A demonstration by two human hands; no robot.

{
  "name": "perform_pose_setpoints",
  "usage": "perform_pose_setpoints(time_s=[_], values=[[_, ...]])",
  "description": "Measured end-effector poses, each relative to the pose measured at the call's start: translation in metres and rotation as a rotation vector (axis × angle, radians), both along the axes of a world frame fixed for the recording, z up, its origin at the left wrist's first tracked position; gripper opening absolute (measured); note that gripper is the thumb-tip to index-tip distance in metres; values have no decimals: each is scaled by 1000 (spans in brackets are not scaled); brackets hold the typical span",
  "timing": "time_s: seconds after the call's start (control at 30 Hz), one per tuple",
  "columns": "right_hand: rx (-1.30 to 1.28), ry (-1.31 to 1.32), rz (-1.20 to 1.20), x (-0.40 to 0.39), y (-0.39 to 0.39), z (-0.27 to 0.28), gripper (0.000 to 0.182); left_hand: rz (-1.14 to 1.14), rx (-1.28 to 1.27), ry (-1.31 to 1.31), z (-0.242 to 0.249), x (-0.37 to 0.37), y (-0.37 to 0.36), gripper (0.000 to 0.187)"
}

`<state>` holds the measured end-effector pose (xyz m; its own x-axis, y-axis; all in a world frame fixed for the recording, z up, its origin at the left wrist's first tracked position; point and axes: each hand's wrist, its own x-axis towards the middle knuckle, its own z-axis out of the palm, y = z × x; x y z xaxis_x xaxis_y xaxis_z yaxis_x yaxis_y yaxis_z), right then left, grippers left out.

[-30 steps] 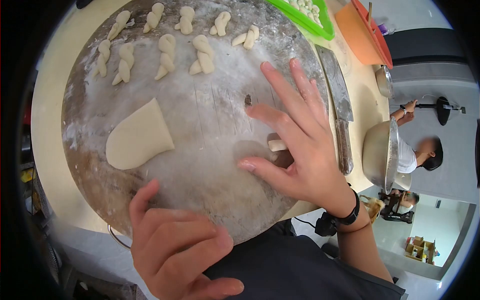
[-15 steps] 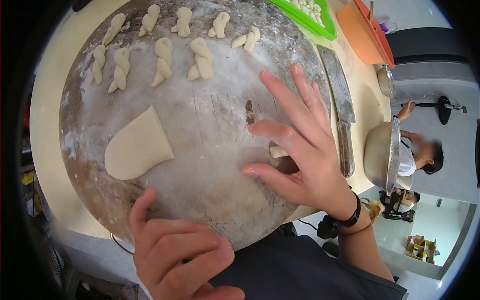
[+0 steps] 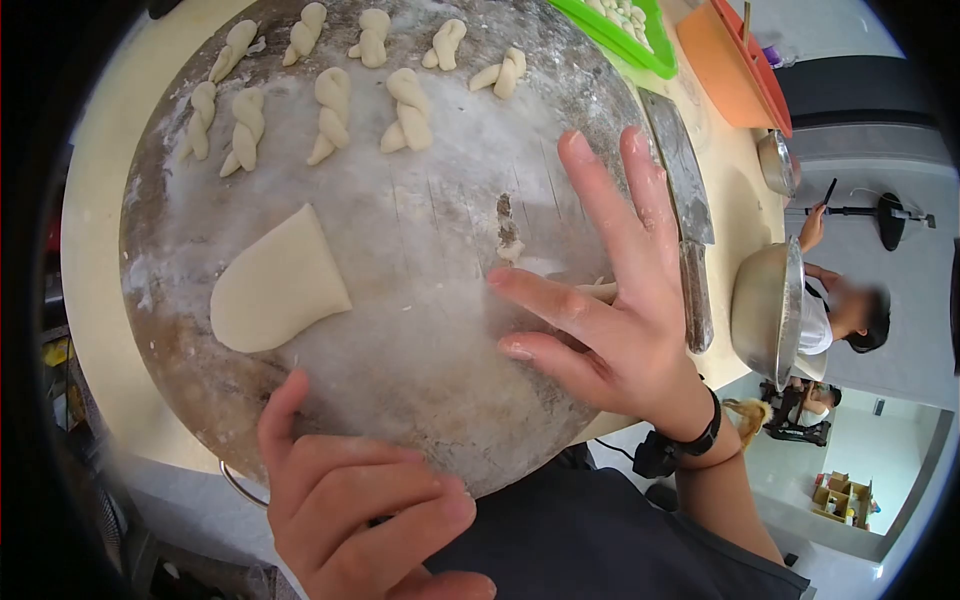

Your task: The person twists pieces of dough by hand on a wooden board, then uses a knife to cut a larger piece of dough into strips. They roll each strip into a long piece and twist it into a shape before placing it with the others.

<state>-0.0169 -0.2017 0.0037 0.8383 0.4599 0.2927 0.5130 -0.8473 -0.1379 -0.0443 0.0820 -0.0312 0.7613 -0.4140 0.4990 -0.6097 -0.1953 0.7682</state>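
Note:
My right hand [image 3: 625,290] is over the right side of a floured round wooden board [image 3: 400,350], palm down with fingers spread. A short dough strip [image 3: 602,292] shows partly beneath its fingers; the rest is hidden. My left hand [image 3: 365,510] hovers at the board's near edge, fingers apart and loosely bent, holding nothing visible. Just beyond it lies a flat slab of dough [image 3: 280,285] with one straight cut side. Two rows of twisted dough pieces [image 3: 332,115] line the far part of the board.
Right of the board lies a cleaver [image 3: 680,175] with a wooden handle. Beyond it stand a metal bowl [image 3: 765,310], a smaller bowl [image 3: 775,163], an orange container [image 3: 725,65] and a green tray [image 3: 660,45] of small dough pieces. Other people are in the background.
My right hand has shifted slightly up and right, and its fingers now cover the dough strip differently. My left hand has hardly moved.

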Motion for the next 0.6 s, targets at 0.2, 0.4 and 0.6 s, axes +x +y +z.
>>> perform_pose_setpoints(time_s=[0.2, 0.4, 0.6], values=[[-102, -52, -77, -5, 7, 2, 49, -2, 8, 4, 1, 0, -1, 57], [-202, -110, -153, -10, 13, 1, 55, 2, 36, 7, 1, 1, 1, 61], [-184, -61, -203, -6, 10, 1, 62, 92, 27, 29, 3, -3, -8, 62]])
